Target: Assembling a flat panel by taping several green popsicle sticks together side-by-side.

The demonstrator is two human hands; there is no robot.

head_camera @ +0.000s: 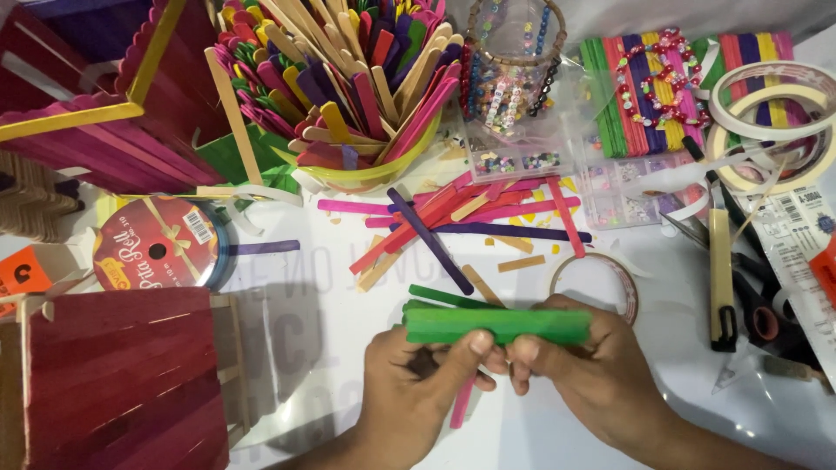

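I see both hands low in the near centre of the white tabletop [348, 287], holding one stack of green craft sticks [496, 324] level between them. My left hand [416, 383] pinches the stack's left part, thumb on the near face, other fingers curled underneath. My right hand [592, 370] grips the right part, fingers pressed together around it. A pink stick [461, 402] lies on the tabletop under the hands, one more green stick [448, 298] just beyond the stack. Farther off sits a loose heap of pink, purple and plain sticks [461, 218], and beyond it a yellow-green bowl [374, 174] crammed with coloured sticks. Far right: bundled sticks with a bead string [662, 91], tape rolls [775, 130], a yellow-handled cutter [720, 278]. A tape ring [623, 278] is just beyond my right hand. Left: a ribbon spool [157, 244], and a dark red stick-built box [122, 383] near left.
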